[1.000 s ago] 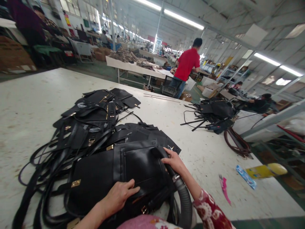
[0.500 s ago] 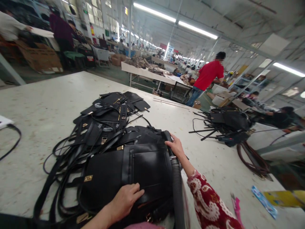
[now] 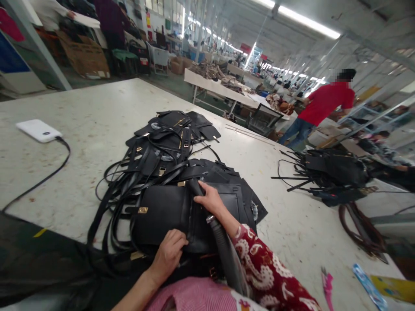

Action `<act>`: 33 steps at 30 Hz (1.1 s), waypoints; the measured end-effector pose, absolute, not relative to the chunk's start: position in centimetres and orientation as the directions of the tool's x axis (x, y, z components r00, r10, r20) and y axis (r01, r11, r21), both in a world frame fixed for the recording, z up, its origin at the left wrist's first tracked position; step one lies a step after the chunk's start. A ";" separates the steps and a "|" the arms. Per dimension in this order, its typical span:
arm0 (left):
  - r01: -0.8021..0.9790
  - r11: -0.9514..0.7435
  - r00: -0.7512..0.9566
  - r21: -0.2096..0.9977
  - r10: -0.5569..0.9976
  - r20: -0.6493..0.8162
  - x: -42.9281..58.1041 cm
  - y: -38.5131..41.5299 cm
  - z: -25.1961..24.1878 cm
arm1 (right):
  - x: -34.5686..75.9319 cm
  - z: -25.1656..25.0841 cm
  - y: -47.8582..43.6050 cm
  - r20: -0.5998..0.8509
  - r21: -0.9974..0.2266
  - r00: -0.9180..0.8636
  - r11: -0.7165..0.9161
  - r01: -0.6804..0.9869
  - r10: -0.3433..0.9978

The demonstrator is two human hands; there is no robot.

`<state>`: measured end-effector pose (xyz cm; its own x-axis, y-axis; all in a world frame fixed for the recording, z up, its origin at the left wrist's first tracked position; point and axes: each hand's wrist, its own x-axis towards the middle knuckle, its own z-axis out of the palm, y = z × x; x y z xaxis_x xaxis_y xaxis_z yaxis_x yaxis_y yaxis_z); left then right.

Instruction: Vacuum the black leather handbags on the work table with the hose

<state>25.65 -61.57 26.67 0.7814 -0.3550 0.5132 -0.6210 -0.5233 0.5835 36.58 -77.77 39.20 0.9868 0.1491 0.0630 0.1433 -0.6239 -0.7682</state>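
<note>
A black leather bag (image 3: 162,214) with a gold clasp lies flat on the table in front of me. My left hand (image 3: 170,249) is at its near edge, fingers curled together and gripping the edge; the fingertips are partly hidden. My right hand (image 3: 212,201) is wrapped round the black nozzle of a ribbed hose (image 3: 223,242), joined by a metal clamp. The nozzle's tip is over the bag's upper part, by the seam beside the flap. Behind it, more black bags (image 3: 171,134) are piled, with long straps (image 3: 106,207) trailing to the left.
A white power bank (image 3: 39,130) with a black cable lies at the left of the white table (image 3: 106,108). To the right are another black bag pile (image 3: 333,168), coiled brown straps (image 3: 359,233) and pink-handled snips (image 3: 327,285). A person in red (image 3: 327,101) stands beyond.
My right hand has moved the nozzle left, from the bag's right edge to over its seam. My left hand has shifted to the bag's near edge, its fingers more curled. The view has turned left.
</note>
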 end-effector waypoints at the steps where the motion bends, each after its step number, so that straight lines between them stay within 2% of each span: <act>1: -0.554 -0.536 0.827 0.636 -0.271 0.492 25.3 -61.2 26.7 | 37.0 39.3 -77.4 0.101 -0.770 0.987 -0.620 0.155 0.122; 3: -0.352 -0.548 0.919 0.759 -0.049 0.391 24.2 -60.3 26.6 | 36.9 39.8 -77.4 0.129 -0.804 0.987 -0.572 0.160 0.095; 5: -0.122 -0.483 0.972 0.867 0.118 0.203 23.0 -59.4 26.6 | 35.4 40.5 -78.5 0.064 -0.864 0.990 -0.489 0.118 0.125; 7: 0.053 -0.359 0.989 0.932 0.149 0.002 22.0 -58.8 26.7 | 32.9 41.2 -80.3 -0.062 -0.910 0.974 -0.414 0.035 0.217; 9: 0.176 -0.241 0.982 0.954 0.117 -0.151 21.7 -58.5 26.8 | 29.8 41.6 -82.0 -0.187 -0.922 0.934 -0.383 -0.059 0.305; 12: 0.274 -0.150 0.962 0.950 0.058 -0.269 22.7 -58.8 27.2 | 25.4 41.1 -83.8 -0.321 -0.904 0.870 -0.395 -0.163 0.376; 15: 0.276 -0.126 0.960 0.953 -0.021 -0.281 24.4 -59.7 27.3 | 23.0 39.8 -83.7 -0.335 -0.897 0.833 -0.420 -0.139 0.440; 19: 0.235 -0.066 0.967 0.970 -0.085 -0.240 26.1 -61.1 26.5 | 23.7 38.0 -81.9 -0.262 -0.894 0.863 -0.446 -0.048 0.432; 23: 0.197 -0.037 0.979 0.980 -0.052 -0.199 26.1 -61.4 25.7 | 24.4 37.7 -81.3 -0.206 -0.901 0.892 -0.433 -0.013 0.402; 29: 0.159 -0.059 0.987 0.986 0.010 -0.158 25.4 -61.6 25.9 | 23.6 37.7 -82.4 -0.189 -0.867 0.886 -0.496 0.051 0.422; 33: 0.171 -0.010 0.985 0.985 0.009 -0.171 25.7 -61.9 26.2 | 26.2 37.1 -80.6 -0.101 -0.856 0.935 -0.509 0.092 0.340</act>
